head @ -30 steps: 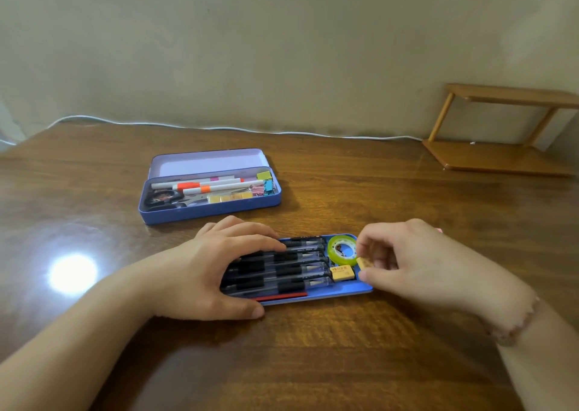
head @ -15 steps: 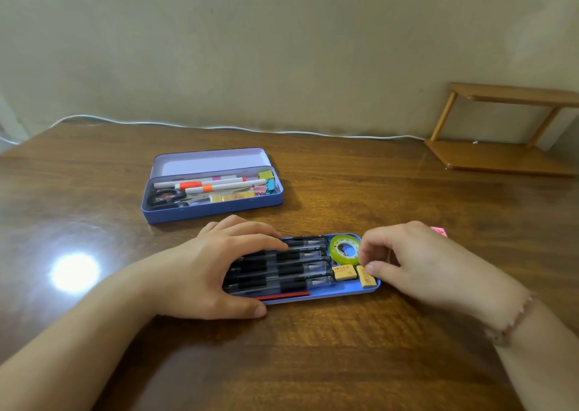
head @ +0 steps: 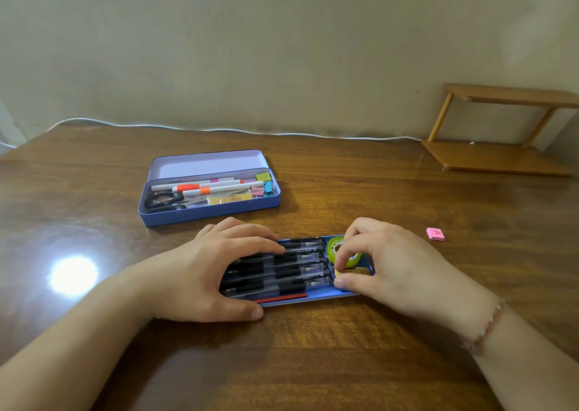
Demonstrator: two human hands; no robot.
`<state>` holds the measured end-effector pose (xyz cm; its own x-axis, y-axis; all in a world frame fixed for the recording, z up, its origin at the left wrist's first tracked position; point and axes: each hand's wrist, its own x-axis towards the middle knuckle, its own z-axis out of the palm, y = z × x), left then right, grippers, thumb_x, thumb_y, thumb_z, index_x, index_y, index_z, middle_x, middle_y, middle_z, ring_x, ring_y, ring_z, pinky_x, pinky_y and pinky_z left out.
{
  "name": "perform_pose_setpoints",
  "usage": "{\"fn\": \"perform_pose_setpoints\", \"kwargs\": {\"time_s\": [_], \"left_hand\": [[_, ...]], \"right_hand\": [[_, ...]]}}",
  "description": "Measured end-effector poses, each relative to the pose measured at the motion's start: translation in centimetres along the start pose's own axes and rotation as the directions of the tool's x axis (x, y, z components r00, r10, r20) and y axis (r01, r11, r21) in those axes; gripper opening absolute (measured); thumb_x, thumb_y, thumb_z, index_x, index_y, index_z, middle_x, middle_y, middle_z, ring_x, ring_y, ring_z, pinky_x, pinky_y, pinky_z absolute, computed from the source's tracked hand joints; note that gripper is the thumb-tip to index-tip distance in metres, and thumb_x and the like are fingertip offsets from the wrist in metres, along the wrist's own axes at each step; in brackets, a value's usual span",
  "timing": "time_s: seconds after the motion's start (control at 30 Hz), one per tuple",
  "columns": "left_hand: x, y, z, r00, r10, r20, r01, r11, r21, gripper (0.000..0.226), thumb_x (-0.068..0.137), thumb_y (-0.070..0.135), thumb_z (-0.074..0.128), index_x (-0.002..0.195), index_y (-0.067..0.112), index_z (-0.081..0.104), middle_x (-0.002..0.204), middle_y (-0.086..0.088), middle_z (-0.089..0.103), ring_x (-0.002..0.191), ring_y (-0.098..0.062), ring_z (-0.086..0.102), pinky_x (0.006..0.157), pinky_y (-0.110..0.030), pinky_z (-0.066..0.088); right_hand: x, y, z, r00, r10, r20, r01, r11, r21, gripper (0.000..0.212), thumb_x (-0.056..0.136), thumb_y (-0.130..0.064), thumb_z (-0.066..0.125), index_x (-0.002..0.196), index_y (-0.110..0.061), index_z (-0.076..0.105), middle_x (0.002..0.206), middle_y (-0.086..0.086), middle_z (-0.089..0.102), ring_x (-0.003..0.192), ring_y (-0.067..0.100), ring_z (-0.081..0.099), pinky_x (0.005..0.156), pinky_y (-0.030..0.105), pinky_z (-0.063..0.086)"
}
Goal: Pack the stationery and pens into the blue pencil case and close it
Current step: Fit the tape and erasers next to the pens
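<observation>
My right hand (head: 398, 263) has come back over the shallow blue metal pencil-case tray (head: 316, 296) near the bench's front edge, fingertips now pinching a small yellow eraser (head: 339, 273) beside the green tape roll (head: 343, 254), seemingly reseating it. My left hand (head: 216, 269) stays spread flat, pinning the black pens (head: 291, 269). Closing looks premature.

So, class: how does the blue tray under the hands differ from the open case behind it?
The tray is shallow and lidless; the case is deeper, with its lid hinged open. The tray holds black pens and green tape; the case holds scissors, markers and clips. Both are blue.
</observation>
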<state>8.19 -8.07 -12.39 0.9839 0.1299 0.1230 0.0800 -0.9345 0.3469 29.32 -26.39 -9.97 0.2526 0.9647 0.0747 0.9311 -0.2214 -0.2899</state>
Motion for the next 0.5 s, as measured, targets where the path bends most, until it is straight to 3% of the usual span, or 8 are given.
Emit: {"fn": "perform_pose_setpoints", "kwargs": {"time_s": [0.13,0.2,0.27,0.4,0.5], "left_hand": [[0.0,-0.1,0.0,1.0,0.0,-0.001,0.0,1.0,0.004,0.076,0.072,0.066,0.069,0.139,0.044,0.041,0.144,0.029,0.035,0.137,0.002,0.027,0.114,-0.031,0.029],[-0.1,-0.1,0.1,1.0,0.002,0.0,-0.002,1.0,0.006,0.076,0.072,0.067,0.068,0.139,0.044,0.041,0.144,0.03,0.034,0.137,0.001,0.027,0.114,-0.032,0.029],[-0.1,-0.1,0.2,1.0,0.003,-0.008,-0.003,1.0,0.007,0.075,0.073,0.071,0.065,0.139,0.045,0.041,0.144,0.029,0.035,0.137,0.0,0.028,0.114,-0.033,0.03],[0.4,-0.1,0.7,0.999,-0.015,-0.052,0.015,1.0,0.003,0.061,0.081,0.075,0.05,0.136,0.048,0.043,0.141,0.029,0.04,0.133,0.0,0.032,0.111,-0.039,0.033],[0.6,-0.3,0.9,0.998,-0.027,-0.065,0.027,1.0,0.0,0.052,0.085,0.071,0.048,0.133,0.051,0.045,0.139,0.029,0.042,0.13,0.001,0.035,0.109,-0.04,0.036]], "right_hand": [[0.1,0.6,-1.0,0.998,0.0,0.062,-0.002,0.999,0.037,0.02,0.076,-0.047,0.073,0.092,-0.037,0.069,0.098,-0.021,0.058,0.09,0.001,0.055,0.079,0.033,0.049],[0.0,2.5,-2.5,0.998,0.063,-0.029,-0.061,0.994,0.094,0.012,0.075,-0.041,0.076,0.084,-0.037,0.069,0.092,-0.016,0.063,0.084,0.002,0.058,0.077,0.033,0.049],[-0.3,5.4,-4.4,0.973,0.199,-0.12,-0.192,0.979,0.07,0.018,0.075,-0.032,0.078,0.079,-0.041,0.063,0.092,-0.014,0.063,0.076,0.0,0.054,0.072,0.03,0.044],[-0.3,9.3,-4.8,0.886,0.463,-0.019,-0.463,0.884,-0.07,0.034,0.08,-0.026,0.076,0.112,-0.033,0.065,0.11,-0.008,0.055,0.088,0.009,0.053,0.078,0.03,0.046],[0.2,9.8,-4.0,0.885,0.465,0.015,-0.464,0.885,-0.029,0.025,0.083,-0.021,0.073,0.104,-0.032,0.068,0.108,-0.007,0.06,0.09,0.009,0.053,0.077,0.026,0.045]]}}
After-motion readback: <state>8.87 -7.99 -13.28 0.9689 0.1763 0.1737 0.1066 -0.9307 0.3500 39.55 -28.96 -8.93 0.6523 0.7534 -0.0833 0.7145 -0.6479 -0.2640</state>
